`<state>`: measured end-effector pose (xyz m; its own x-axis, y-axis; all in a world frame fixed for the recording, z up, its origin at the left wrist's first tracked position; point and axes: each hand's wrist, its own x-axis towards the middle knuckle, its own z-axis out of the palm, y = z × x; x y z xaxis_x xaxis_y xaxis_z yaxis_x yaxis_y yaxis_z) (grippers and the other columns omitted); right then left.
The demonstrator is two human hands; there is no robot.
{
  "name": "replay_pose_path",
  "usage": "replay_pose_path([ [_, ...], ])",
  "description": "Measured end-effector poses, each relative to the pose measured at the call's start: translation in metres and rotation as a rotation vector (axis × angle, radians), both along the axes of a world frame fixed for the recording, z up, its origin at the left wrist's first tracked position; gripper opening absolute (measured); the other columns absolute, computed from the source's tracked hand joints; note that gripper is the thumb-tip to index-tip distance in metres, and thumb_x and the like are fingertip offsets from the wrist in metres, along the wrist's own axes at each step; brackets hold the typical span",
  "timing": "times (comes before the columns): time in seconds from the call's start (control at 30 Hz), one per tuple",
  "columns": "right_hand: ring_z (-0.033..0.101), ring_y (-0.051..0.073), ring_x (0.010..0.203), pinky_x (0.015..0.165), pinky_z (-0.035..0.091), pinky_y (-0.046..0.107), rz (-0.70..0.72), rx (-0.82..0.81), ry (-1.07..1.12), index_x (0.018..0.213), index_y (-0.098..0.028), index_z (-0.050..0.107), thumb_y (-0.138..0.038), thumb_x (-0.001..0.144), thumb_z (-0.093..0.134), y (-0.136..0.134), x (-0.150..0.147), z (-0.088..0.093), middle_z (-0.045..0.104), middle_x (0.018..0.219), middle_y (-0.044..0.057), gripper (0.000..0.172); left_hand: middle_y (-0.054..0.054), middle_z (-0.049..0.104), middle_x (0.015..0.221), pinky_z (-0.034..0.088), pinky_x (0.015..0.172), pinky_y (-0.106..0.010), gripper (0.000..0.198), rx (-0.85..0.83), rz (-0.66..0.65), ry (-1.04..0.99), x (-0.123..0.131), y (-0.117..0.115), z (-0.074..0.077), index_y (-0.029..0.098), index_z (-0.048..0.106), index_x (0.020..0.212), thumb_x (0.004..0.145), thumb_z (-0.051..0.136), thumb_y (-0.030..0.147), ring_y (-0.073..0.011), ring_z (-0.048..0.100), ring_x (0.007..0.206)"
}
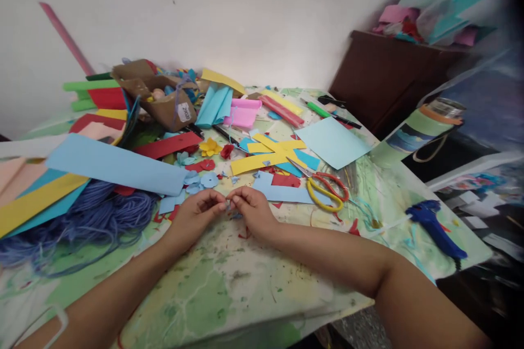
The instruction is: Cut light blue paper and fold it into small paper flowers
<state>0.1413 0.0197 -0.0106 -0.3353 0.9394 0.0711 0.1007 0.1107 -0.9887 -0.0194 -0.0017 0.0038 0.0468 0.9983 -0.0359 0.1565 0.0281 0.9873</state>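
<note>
We mark the left hand (194,218) and right hand (254,210) meeting over the paint-stained table (229,289), just left of the red-and-yellow-handled scissors (323,192), our landmark. Fingers on both hands are narrow, tips pinched together on a tiny pale blue piece (227,206), too small for us to identify, possibly paper. We judge both hands are needed because something this small is hard to steady with one. Left of the scissors, light blue paper flowers (208,179) lie close to the hands, likely kept within easy reach. Further left sits a heap of blue yarn (73,223), with a cardboard box (158,95) beyond it. Yellow paper strips (266,155) lie just behind the scissors. Right of them, a blue hot glue gun (434,229) rests on its side near the table edge, apparently left handy.
</note>
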Motion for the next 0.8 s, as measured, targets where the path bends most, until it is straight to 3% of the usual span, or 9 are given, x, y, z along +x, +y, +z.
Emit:
replay_pose_path([
  [0.17,0.057,0.012,0.069,0.067,0.047,0.023,0.055,-0.021,0.073,0.082,-0.017,0.057,-0.03,0.083,0.054,-0.003,0.001,0.003,0.06,0.071,-0.001,0.013,0.001,0.059,0.063,0.039,0.056,-0.022,0.016,-0.028,0.066,-0.054,0.004,-0.003,0.003,0.019,0.064,0.07,0.068,0.073,0.032,-0.0135,0.051,0.06],
  [0.5,0.054,0.012,0.066,0.067,0.044,0.024,0.003,-0.019,0.062,0.075,-0.019,0.054,-0.022,0.082,0.051,-0.002,0.0,0.004,0.057,0.067,-0.003,0.009,0.002,0.062,0.064,0.045,0.06,-0.022,0.024,-0.132,0.049,-0.271,0.007,-0.002,-0.002,0.019,0.064,0.081,0.066,0.076,0.034,-0.0123,0.057,0.059],
  [0.63,0.052,0.012,0.066,0.065,0.042,0.023,0.001,-0.017,0.095,0.075,-0.019,0.054,-0.024,0.082,0.052,-0.002,-0.001,0.001,0.056,0.067,-0.002,0.009,0.001,0.064,0.072,0.046,0.063,-0.024,0.021,-0.069,0.05,-0.097,0.005,-0.005,0.0,0.019,0.064,0.084,0.07,0.071,0.033,-0.0133,0.059,0.065],
  [0.8,0.044,0.01,0.056,0.054,0.036,0.022,0.034,-0.055,0.165,0.071,-0.019,0.048,-0.037,0.08,0.058,-0.006,0.0,0.002,0.047,0.06,-0.005,0.022,-0.002,0.066,0.078,0.046,0.07,-0.029,0.012,0.211,0.116,0.361,0.0,-0.013,0.004,0.019,0.065,0.082,0.077,0.063,0.03,-0.0169,0.06,0.074],
])
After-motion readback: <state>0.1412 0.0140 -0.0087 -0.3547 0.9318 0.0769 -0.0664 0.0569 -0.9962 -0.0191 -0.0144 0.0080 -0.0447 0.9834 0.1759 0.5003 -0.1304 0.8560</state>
